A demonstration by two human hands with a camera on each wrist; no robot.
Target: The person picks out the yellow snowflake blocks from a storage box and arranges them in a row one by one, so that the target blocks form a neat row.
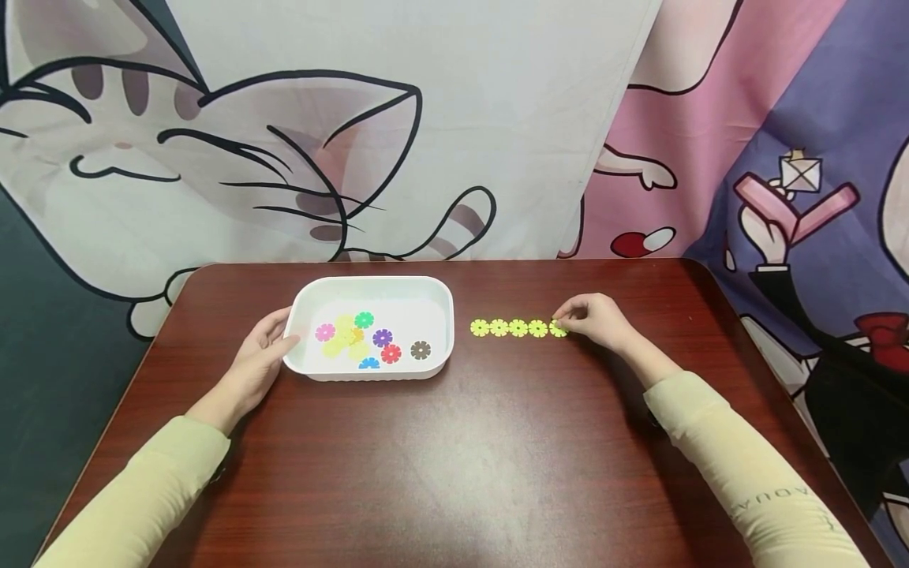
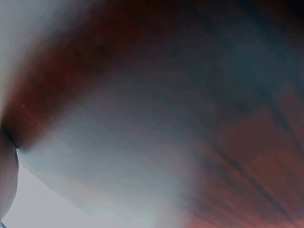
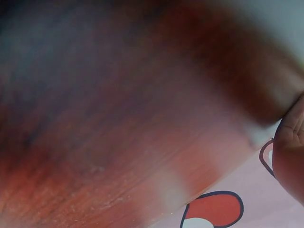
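Note:
In the head view my left hand (image 1: 257, 359) grips the left end of a white plastic tray (image 1: 383, 288), thumb over the rim. Inside lie several flower-shaped notched discs: a pink disc (image 1: 325, 332), a green disc (image 1: 364, 319), a purple disc (image 1: 382, 338), a red disc (image 1: 390, 353), a brown disc (image 1: 420, 349), a blue disc (image 1: 369, 364) and some yellow ones. Right of the tray, yellow-green discs (image 1: 499, 328) lie in a straight row. My right hand (image 1: 595, 319) pinches the rightmost disc (image 1: 557, 330), which the fingers partly cover.
Everything stands on a dark red-brown wooden table (image 1: 454, 457). Behind its far edge hangs a cloth with a cartoon cat (image 1: 284, 158), and pink and blue printed cloth (image 1: 767, 95) hangs at the right. Both wrist views are mostly blurred tabletop (image 3: 118, 156).

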